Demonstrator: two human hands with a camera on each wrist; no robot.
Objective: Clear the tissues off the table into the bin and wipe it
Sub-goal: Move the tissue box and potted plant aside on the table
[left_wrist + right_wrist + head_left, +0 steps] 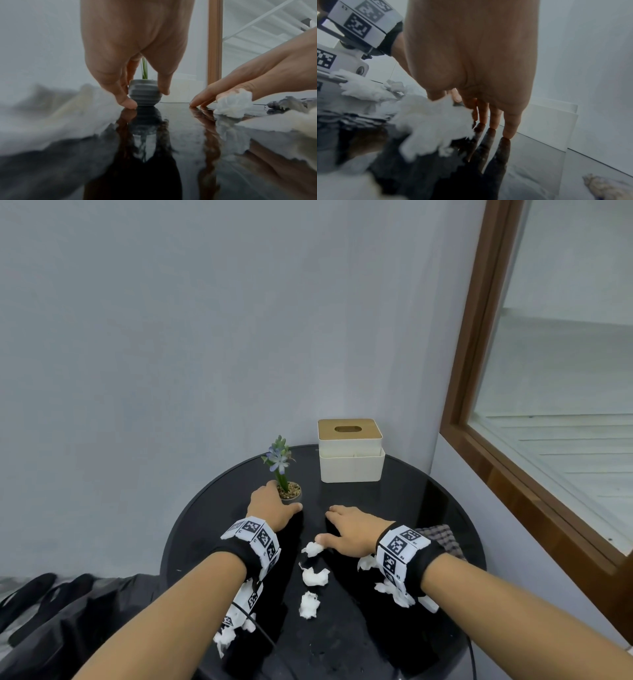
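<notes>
White tissues (315, 577) uncleared | my left hand (270, 506) grasps plant pot (291, 494) | my right hand (352, 529) flat, released | next: gather wads.

We wear black wristbands (426, 563) ringed with white blocks printed with black square codes, one behind each hand; forearms bare. A thin black cable (263, 635) trails from the left band's white camera housing (342, 67).

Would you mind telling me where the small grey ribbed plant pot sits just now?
In the head view, the small grey ribbed plant pot stands left of centre on the round black table, between the left hand's thumb and fingers, left of the cream tissue box.
</notes>
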